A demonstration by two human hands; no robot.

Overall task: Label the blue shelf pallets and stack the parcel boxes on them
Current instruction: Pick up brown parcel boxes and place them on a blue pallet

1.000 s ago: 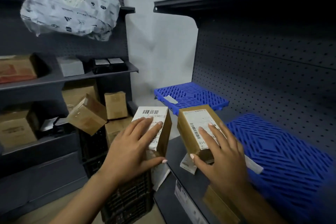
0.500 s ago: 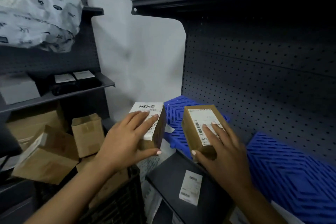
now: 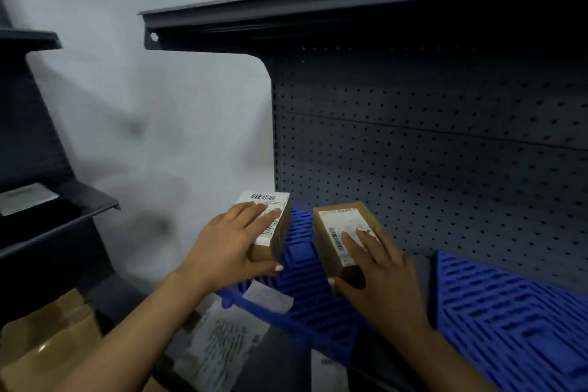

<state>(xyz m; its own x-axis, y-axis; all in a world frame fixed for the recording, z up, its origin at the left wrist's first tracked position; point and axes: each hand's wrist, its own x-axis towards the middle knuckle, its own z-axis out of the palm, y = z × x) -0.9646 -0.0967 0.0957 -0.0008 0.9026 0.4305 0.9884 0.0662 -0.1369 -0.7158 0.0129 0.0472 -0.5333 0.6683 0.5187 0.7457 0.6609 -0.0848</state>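
My left hand (image 3: 226, 245) grips a small brown parcel box (image 3: 274, 232) with a white barcode label on top. My right hand (image 3: 378, 277) grips a second brown box (image 3: 337, 229) that also carries a white shipping label. Both boxes hang just above the left blue pallet (image 3: 305, 299), which lies on the dark shelf and bears a white label slip (image 3: 269, 297) near its front edge. A second blue pallet (image 3: 509, 312) lies to the right, a gap apart.
A grey pegboard back panel (image 3: 429, 153) stands behind the pallets, with an upper shelf (image 3: 286, 16) overhead. Printed paper sheets (image 3: 222, 344) lie under the pallet's front. Cardboard boxes (image 3: 47, 344) sit at the lower left, below another dark shelf unit (image 3: 57, 216).
Both hands have carried their boxes forward and over the left blue pallet. My view has swung right, so the left shelving with its parcels has mostly left the frame.
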